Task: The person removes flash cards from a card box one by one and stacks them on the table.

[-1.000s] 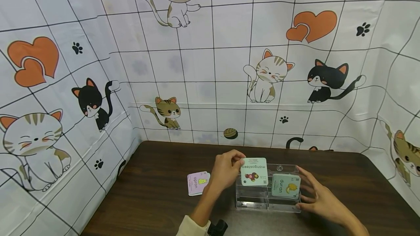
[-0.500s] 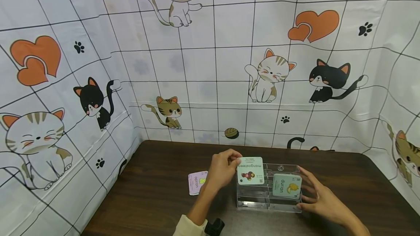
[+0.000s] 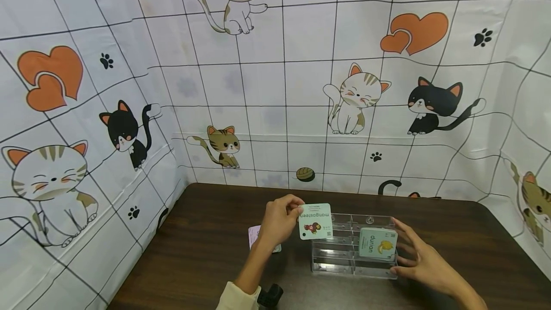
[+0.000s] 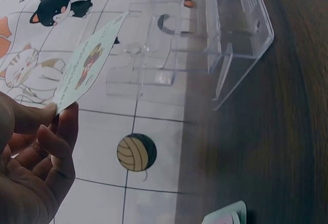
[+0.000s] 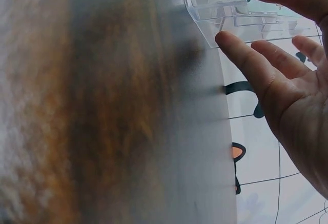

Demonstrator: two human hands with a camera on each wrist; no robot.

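My left hand [image 3: 277, 221] pinches a pale green mangosteen card [image 3: 316, 222] between thumb and fingers, its print upside down in the head view. The card is held up at the left end of a clear tiered card holder [image 3: 331, 268]; the left wrist view shows it nearly edge-on. In the holder's right column rests a green durian card [image 3: 378, 243]. My right hand [image 3: 426, 262] rests along the holder's right end, its fingers extended and spread. In the right wrist view a fingertip touches the clear wall. Behind my left wrist a purple card [image 3: 254, 236] lies partly hidden.
The dark brown wooden table [image 3: 193, 252] extends on both sides of the holder. At its back and sides hangs a white sheet [image 3: 262, 85] with a grid, cats and hearts. Under the purple card, a green card edge [image 3: 277, 249] shows by the left forearm.
My left hand has drawn the mangosteen card leftward, off the holder's left column. The left forearm now covers more of the purple card. My right hand stays at the holder's end.
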